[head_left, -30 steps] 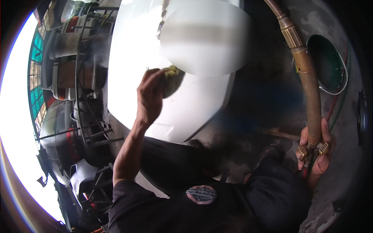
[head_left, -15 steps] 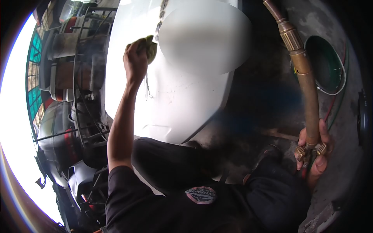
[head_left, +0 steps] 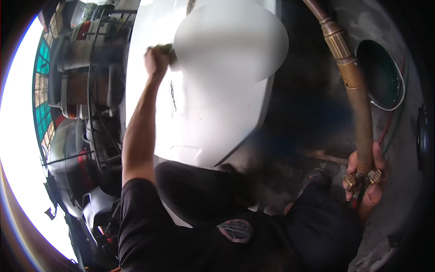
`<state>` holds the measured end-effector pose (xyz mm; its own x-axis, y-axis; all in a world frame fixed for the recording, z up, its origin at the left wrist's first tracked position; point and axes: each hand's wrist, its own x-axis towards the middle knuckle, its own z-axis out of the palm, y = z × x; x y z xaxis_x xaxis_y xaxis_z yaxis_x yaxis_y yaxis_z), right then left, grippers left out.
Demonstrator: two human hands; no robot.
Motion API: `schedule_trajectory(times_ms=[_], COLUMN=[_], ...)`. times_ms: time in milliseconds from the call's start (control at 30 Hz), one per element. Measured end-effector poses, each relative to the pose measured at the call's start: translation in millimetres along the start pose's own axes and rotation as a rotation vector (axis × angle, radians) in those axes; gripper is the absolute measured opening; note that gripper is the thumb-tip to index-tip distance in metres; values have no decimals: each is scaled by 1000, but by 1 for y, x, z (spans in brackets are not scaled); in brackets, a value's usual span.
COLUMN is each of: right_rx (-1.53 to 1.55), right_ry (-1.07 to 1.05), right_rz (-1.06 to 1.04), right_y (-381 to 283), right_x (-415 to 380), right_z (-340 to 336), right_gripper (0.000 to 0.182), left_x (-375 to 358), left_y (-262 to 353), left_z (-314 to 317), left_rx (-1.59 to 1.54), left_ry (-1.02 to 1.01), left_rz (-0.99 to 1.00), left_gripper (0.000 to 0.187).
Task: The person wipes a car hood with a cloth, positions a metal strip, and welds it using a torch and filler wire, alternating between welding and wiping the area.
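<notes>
My left hand (head_left: 157, 60) is closed around a wadded greenish cloth (head_left: 167, 48), held at the white panel (head_left: 217, 115). Motion smears the hand and the cloth. Thin dark wire-like marks (head_left: 172, 97) show on the panel just below the hand, and a dark seam or chain-like strip (head_left: 190, 5) is at its top edge. On the right, my right hand (head_left: 374, 192) grips a brass gas torch (head_left: 355, 84) near its two valve knobs, with the nozzle end pointing up. A blurred oval covers part of the panel.
A dark green basin (head_left: 378, 75) with a pale rim stands on the concrete floor beside the torch. Red and green hoses (head_left: 393, 119) run behind it. Along the left is a metal rack (head_left: 90, 86) holding car bumpers (head_left: 68, 149). My knee (head_left: 195, 190) is close to the panel's lower edge.
My left hand with the cloth has shifted slightly and turned, now blurred by motion. The view has tilted a little. My right hand still holds the torch in nearly the same place.
</notes>
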<state>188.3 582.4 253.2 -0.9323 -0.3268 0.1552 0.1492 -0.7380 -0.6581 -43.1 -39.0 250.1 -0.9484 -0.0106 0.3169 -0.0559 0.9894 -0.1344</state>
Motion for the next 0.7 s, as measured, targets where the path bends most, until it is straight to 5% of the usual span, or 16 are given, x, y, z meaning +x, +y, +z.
schedule_trajectory(times_ms=[100, 200, 267, 367, 700], right_rx=[51, 71, -2, 80, 46], right_ry=[80, -12, -174, -16, -92], right_rz=[-27, -18, -6, -18, -13], right_y=[9, 12, 8, 17, 1], right_x=[-5, 1, 13, 6, 2], right_z=[2, -7, -12, -6, -12], right_gripper=[87, 87, 86, 89, 84], left_x=[-27, -76, -106, -142, -149], left_y=[11, 71, 103, 124, 112], left_z=[-79, -128, -138, -137, -109], left_rx=[-51, -229, -257, -318, -174], left_ry=[130, 49, -8, -123, -212], left_rz=[-41, 46, 179, 216, 184], left_gripper=[21, 23, 26, 29, 40])
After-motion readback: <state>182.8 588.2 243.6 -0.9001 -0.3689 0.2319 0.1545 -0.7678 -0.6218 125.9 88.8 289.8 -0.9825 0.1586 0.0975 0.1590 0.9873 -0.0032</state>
